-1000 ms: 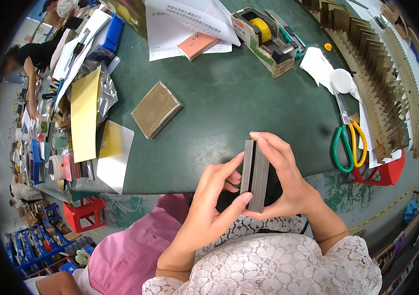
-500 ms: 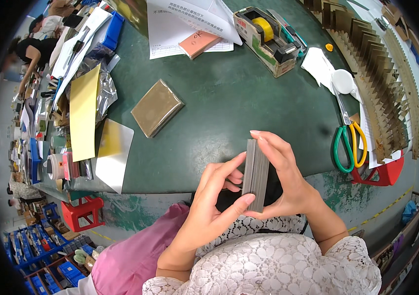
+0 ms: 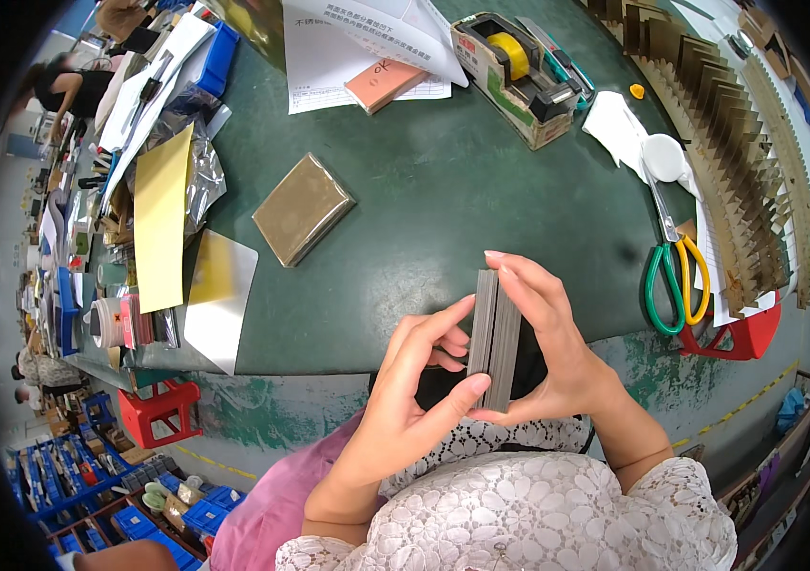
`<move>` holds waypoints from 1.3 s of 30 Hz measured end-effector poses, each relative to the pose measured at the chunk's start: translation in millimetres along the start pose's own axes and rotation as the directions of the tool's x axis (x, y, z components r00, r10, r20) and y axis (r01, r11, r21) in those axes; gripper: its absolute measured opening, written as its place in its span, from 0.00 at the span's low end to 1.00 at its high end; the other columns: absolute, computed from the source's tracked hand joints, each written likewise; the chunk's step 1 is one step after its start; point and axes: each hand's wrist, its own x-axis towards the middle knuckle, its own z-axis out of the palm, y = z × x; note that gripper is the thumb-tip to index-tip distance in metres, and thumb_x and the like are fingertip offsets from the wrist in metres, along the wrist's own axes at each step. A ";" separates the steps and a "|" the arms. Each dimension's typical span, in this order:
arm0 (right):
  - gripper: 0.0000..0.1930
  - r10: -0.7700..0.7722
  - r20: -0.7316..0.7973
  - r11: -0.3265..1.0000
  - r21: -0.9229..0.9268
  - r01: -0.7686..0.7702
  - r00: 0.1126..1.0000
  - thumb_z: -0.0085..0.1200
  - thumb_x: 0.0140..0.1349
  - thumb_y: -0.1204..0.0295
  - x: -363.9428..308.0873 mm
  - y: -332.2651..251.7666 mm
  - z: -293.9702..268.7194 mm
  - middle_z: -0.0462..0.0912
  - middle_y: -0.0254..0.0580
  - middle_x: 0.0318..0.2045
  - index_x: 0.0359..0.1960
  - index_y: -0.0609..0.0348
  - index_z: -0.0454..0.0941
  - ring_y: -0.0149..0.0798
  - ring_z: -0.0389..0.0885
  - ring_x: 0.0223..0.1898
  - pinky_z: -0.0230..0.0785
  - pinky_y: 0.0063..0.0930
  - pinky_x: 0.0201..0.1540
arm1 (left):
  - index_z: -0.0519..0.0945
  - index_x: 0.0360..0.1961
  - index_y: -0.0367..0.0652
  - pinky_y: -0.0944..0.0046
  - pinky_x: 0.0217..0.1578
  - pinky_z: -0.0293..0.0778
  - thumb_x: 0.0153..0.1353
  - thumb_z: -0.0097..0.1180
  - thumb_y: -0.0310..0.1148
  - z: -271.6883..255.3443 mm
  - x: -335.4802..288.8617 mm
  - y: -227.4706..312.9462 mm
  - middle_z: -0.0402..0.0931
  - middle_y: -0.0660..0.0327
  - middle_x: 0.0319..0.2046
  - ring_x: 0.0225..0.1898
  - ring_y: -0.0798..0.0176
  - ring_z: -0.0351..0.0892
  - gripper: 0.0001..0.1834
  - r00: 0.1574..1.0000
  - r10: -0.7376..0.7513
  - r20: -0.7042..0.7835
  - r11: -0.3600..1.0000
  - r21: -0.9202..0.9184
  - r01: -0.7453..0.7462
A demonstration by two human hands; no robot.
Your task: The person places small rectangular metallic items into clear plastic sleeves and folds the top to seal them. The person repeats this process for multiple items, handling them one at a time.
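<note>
While the left hand and right hand hold the split stack between their fingers at the near edge of the desk, uneven or slackened pressure could let it shear apart and fall.

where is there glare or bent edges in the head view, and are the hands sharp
Head view: pale sheen on the green table and bright edges on the brown block; head view: fisheye bows the table's near edge; head view: fingers and grey stack look fairly sharp.
</note>
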 end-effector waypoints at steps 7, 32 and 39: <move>0.60 0.001 -0.008 1.000 -0.013 -0.001 1.000 0.80 0.38 0.62 -1.2 -0.3 0.2 0.57 0.56 0.70 0.73 0.61 0.54 0.56 0.60 0.70 0.58 0.47 0.69 | 0.68 0.66 0.35 0.63 0.50 0.73 0.59 0.61 0.21 2.5 -1.7 3.3 0.69 0.57 0.47 0.49 0.63 0.72 0.32 0.996 -0.023 -0.082 0.997 -0.074 0.017; 0.61 -0.009 0.004 1.000 0.001 0.009 1.000 0.80 0.38 0.61 -0.7 2.2 0.1 0.57 0.54 0.70 0.73 0.61 0.53 0.55 0.59 0.71 0.57 0.45 0.70 | 0.82 0.40 0.41 0.59 0.41 0.70 0.50 0.75 0.33 0.4 -4.5 16.7 0.63 0.55 0.42 0.43 0.56 0.67 0.18 0.985 0.157 -0.074 0.864 0.494 -0.100; 0.60 -0.004 -0.005 1.000 0.002 0.004 1.000 0.80 0.38 0.61 -0.1 1.4 1.3 0.57 0.55 0.70 0.73 0.62 0.54 0.55 0.59 0.70 0.57 0.46 0.70 | 0.81 0.40 0.40 0.60 0.42 0.70 0.51 0.74 0.32 -0.1 -6.6 16.8 0.62 0.53 0.43 0.46 0.54 0.66 0.18 0.990 0.073 -0.119 0.895 0.445 -0.012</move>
